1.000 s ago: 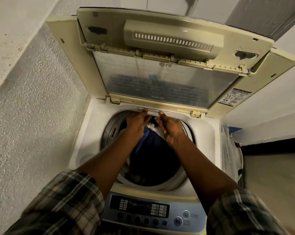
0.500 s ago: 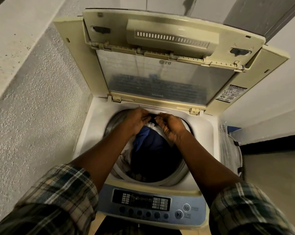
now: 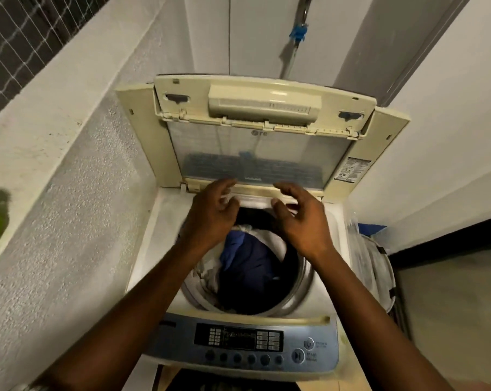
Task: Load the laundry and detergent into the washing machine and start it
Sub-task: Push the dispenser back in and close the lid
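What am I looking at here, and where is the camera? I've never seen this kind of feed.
The camera is worn on the person's head, looking down past both forearms. Below is a top-loading washing machine with its lid folded up against the wall. The drum holds laundry, blue and white cloth. The left hand and right hand hover over the back rim, fingers spread, gripping nothing. The control panel sits nearest the person. A basket stands on the right.

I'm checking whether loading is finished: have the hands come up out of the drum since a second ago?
Yes. Both the left hand and right hand rose from the drum mouth toward the lid hinge, fingers open.
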The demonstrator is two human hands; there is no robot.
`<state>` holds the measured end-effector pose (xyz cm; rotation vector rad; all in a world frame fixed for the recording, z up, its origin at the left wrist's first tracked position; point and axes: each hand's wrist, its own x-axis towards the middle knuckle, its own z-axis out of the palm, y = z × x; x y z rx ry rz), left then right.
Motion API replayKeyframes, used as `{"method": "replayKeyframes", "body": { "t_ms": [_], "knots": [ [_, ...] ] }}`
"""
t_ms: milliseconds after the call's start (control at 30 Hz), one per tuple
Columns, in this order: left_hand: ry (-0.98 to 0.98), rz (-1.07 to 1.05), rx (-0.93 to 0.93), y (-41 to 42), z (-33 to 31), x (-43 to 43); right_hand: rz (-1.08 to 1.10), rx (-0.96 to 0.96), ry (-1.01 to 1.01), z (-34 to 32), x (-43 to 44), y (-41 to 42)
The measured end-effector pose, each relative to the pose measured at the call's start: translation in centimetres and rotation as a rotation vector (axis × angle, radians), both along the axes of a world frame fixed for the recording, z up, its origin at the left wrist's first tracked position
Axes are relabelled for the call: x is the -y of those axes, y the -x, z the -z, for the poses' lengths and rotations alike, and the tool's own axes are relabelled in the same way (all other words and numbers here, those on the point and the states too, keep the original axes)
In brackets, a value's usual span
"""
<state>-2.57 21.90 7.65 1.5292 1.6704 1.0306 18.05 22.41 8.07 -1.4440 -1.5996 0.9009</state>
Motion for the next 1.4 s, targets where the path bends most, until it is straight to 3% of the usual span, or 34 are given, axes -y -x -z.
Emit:
{"method": "replayKeyframes", "body": {
  "t_ms": [133, 300, 400, 567, 733, 1067, 1400],
  "knots": [
    [-0.348, 0.060, -0.299, 0.2, -5.2, -0.6, -0.013, 0.278, -0.357, -5.7, -0.3, -0.9],
    [-0.584, 0.022, -0.557, 0.3, -9.5, -2.7, 0.009, 0.515, -0.513, -11.0, -2.3, -0.8],
    [-0.581, 0.053, -0.647, 0.3, -11.0, -5.1, -0.016, 0.652, -0.542, -12.6, -4.4, -0.2],
    [-0.393, 0.130, -0.775, 0.6, -11.7, -8.0, -0.067, 0.846, -0.480, -12.7, -7.7, 0.9],
    [-0.393, 0.123, -0.851, 0.9, -10.6, -8.5, -0.030, 0.864, -0.441, -11.4, -8.2, 1.6],
    [-0.432, -0.012, -0.923, -0.9, -9.7, -2.9, 0.010, 0.818, -0.575, -10.6, -3.0, 1.0],
    [-0.415, -0.080, -1.063, -1.9, -8.6, 6.8, -0.146, 0.755, -0.635, -9.3, 5.1, -1.4]
  ]
}}
